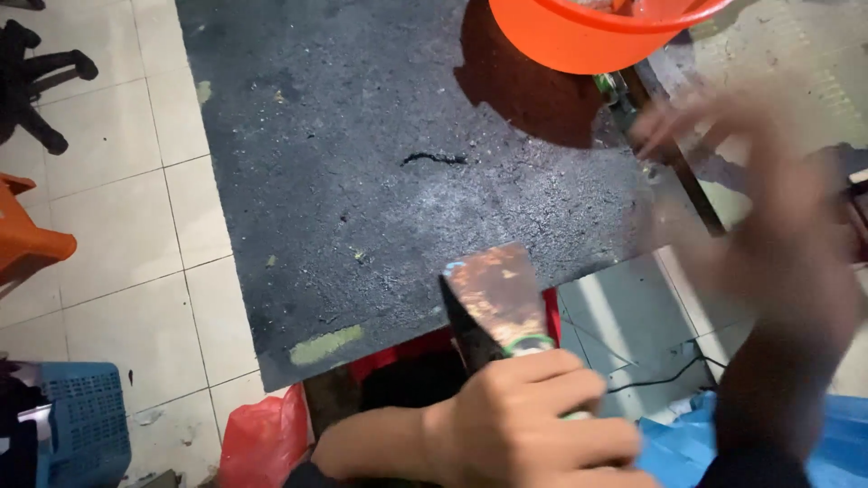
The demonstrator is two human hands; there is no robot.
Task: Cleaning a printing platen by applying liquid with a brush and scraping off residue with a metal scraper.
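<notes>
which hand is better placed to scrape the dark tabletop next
Left, probably: the left hand already grips the scraper, its blade over the dark tabletop edge. The right hand is blurred, raised, apparently empty.

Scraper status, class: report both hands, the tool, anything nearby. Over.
Left hand gripping scraper, blade over dark tabletop. Right hand blurred, apparently empty. Orange basin at far edge.
</notes>
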